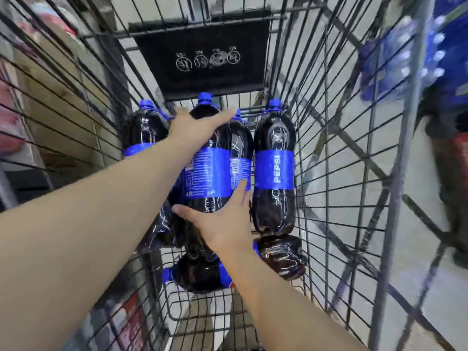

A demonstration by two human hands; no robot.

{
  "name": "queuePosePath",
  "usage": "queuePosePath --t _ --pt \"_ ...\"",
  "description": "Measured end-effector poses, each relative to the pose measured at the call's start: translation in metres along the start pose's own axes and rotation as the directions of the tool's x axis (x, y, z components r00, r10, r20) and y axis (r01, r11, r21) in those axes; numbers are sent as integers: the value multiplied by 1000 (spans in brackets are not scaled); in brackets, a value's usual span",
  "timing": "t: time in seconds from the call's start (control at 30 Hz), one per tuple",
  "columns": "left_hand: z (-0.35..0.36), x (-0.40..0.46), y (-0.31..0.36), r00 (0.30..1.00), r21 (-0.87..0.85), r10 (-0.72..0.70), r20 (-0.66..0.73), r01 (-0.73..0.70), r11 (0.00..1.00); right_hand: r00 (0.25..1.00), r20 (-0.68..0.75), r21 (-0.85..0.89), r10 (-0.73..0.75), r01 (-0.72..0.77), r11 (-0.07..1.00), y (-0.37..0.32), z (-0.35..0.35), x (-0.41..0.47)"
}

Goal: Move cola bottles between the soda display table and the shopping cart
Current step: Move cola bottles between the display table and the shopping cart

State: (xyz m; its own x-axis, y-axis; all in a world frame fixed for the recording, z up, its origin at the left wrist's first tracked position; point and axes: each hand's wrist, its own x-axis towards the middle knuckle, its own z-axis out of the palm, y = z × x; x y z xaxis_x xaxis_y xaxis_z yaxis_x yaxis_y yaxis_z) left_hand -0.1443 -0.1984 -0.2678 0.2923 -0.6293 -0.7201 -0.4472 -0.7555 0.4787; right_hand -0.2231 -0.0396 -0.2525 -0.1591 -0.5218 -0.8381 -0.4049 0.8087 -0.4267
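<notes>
Both my arms reach down into a wire shopping cart [336, 158]. Several large cola bottles with blue caps and blue labels lie in its basket. My left hand [192, 127] grips the shoulder of the middle cola bottle [210, 173], just below its cap. My right hand [222, 219] cups the lower body of the same bottle from underneath. That bottle rests on top of the others. A bottle with a PEPSI label [274, 171] lies to its right, another [145, 127] to its left, and two more [200, 274] lie nearer me.
The cart's black child-seat flap [202, 57] with white pictograms stands at the far end. Blue shrink-wrapped packs [405, 59] sit outside the cart on the right. Blurred shelving shows through the left wire wall [50, 102].
</notes>
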Motion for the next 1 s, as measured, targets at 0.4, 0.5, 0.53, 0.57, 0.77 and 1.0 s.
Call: queuePosePath --t 0.4,0.5,0.53,0.57,0.77,1.0 --pt "-4 -13 -3 994 -85 -50 -101 42 996 996 -30 -73 -78 76 994 9 -4 -3" --pt "-14 -26 -10 997 -228 -59 -57 45 973 990 -7 -171 -138 134 976 15 -20 -12" --pt "-18 -31 -13 998 -269 -58 -37 46 962 987 -10 -212 -161 156 965 17 -25 -16" --pt "-21 -37 -16 998 -311 -53 -19 44 949 983 -9 -248 -183 175 953 18 -30 -21" --pt "-44 -80 -33 999 -511 -22 -42 -2 860 938 -26 -373 -345 311 874 23 -57 -58" --pt "-90 -169 -32 986 -626 146 -75 -161 763 881 -64 -509 -468 375 775 12 -78 -149"
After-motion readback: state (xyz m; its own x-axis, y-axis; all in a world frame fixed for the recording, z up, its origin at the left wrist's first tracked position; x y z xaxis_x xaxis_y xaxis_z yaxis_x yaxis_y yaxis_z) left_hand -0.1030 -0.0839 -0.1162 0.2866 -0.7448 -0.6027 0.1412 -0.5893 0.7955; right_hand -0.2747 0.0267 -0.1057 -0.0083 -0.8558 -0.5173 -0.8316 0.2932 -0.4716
